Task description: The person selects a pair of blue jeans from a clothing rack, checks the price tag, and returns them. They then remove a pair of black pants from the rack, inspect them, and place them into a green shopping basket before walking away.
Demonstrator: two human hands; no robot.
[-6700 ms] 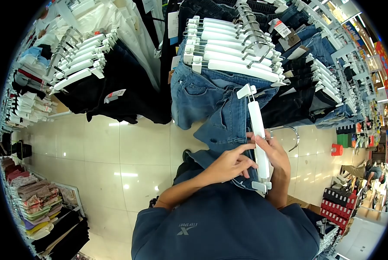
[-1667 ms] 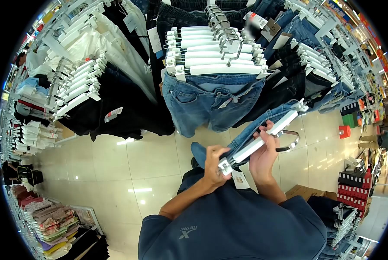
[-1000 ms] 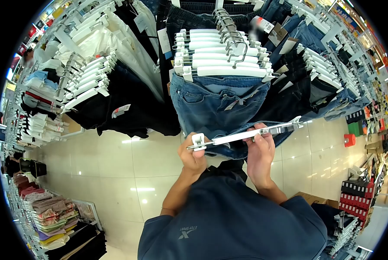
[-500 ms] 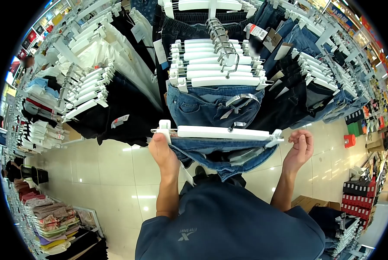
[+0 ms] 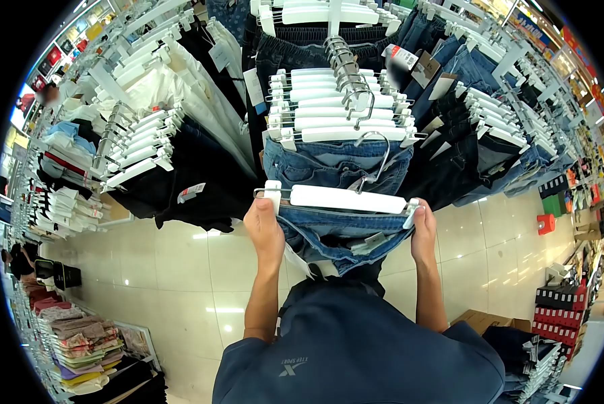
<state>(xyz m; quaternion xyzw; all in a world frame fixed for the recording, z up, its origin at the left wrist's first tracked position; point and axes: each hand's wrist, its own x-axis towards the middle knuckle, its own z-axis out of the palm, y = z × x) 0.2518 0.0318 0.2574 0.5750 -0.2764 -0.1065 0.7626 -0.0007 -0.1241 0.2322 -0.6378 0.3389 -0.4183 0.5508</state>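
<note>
A white clip hanger with a metal hook is held out in front of my body. Blue denim jeans hang from its clips, waistband sagging open towards me. My left hand is closed on the hanger's left end, thumb against the clip. At the other end, my right hand grips the right clip, with its thumb on top. The fingers behind both clips are mostly hidden. Just beyond, similar blue jeans hang on a rack, their white hangers lined up on a metal arm.
Black trousers hang on the left rack, with white trousers behind. Dark jeans hang to the right. A cardboard box sits on the tiled floor at lower right. Folded clothes are at lower left.
My right hand has moved left from beside the hanger and closed on its right clip. The hanger with the jeans has shifted slightly, and its hook now stands more upright.
</note>
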